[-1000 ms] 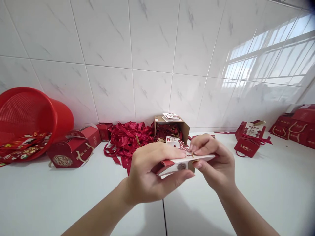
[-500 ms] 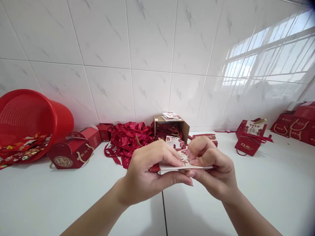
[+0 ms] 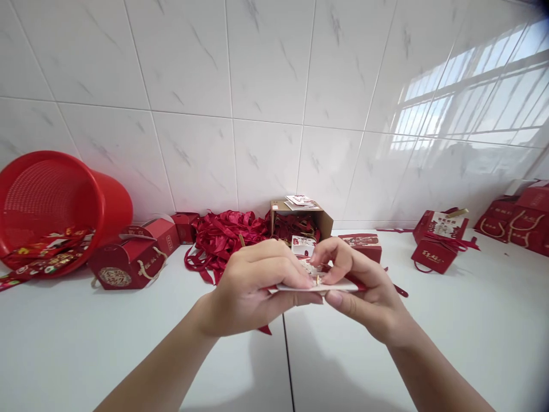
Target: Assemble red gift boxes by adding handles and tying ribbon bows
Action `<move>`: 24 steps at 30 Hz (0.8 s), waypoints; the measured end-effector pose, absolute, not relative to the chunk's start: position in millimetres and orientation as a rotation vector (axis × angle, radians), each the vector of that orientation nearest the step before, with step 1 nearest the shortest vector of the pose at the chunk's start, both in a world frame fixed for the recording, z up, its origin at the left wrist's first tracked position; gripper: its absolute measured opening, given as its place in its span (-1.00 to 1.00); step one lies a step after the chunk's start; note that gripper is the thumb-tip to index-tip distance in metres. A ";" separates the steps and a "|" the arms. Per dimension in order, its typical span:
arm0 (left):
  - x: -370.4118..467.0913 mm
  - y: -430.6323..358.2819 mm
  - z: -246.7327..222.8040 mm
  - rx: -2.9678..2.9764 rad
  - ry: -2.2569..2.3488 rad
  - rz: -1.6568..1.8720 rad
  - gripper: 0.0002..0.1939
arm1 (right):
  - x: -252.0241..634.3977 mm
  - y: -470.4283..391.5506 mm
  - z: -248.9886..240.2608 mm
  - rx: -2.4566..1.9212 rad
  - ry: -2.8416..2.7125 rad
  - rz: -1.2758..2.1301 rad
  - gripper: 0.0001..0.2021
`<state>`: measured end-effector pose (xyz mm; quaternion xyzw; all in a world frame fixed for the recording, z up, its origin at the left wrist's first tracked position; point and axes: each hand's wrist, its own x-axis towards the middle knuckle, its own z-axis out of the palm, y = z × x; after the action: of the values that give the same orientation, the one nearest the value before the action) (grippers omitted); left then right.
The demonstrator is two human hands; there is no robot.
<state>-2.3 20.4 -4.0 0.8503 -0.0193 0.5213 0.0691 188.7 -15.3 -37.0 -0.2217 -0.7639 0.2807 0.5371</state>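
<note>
- Grip, left: I find the left hand [image 3: 257, 286] pinching the card [image 3: 343, 287], fingers on top and thumb beneath.
- Grip, right: the right hand [image 3: 364, 292] pinches the same card from the other side, fingertips next to the gold piece [image 3: 318, 280].
- Position: the card is held up over the middle of the table, nearly flat, its near edge toward me. Its underside is hidden from me.
- Step in hand: in my judgement, fitting the gold piece at the card. Good practice would be firm support with the left, small fingertip movements with the right — no squeezing hard enough to crease the card.
- Caution: I cannot tell how the gold piece sits below; a tilt of the card would permit a check.
- Surface: white table [image 3: 128, 343], a dark seam [image 3: 289, 366] running toward me; a red ribbon end [image 3: 266, 330] shows beneath the left hand.
- Far edge: basket [image 3: 114, 200] on its side, red boxes [image 3: 124, 266], ribbon heap [image 3: 229, 226], carton [image 3: 281, 205]; a tied box [image 3: 433, 254] stands at right.
- Room: wall [image 3: 270, 160] of pale veined tile — a barred window reflection [image 3: 467, 97] at right.
</note>
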 end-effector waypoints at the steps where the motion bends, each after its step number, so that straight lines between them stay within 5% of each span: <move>1: -2.9 22.1 -3.7 2.525 -0.022 1.597 -0.85 | 187.7 -14.6 -37.6 -0.545 -1.772 0.634 -0.94; 9: -4.4 31.8 -8.5 2.115 0.527 2.152 -0.80 | 171.5 -10.1 -41.2 -0.700 -1.553 -0.043 -0.90; 24: -5.0 33.2 -5.8 1.992 0.575 2.300 -0.79 | 193.4 -5.6 -30.3 -1.044 -1.805 0.281 -0.89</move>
<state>-5.0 33.2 -5.8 0.6431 0.1855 0.7426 0.0227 193.4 -5.6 -30.3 -0.4310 -0.7450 0.1160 0.4956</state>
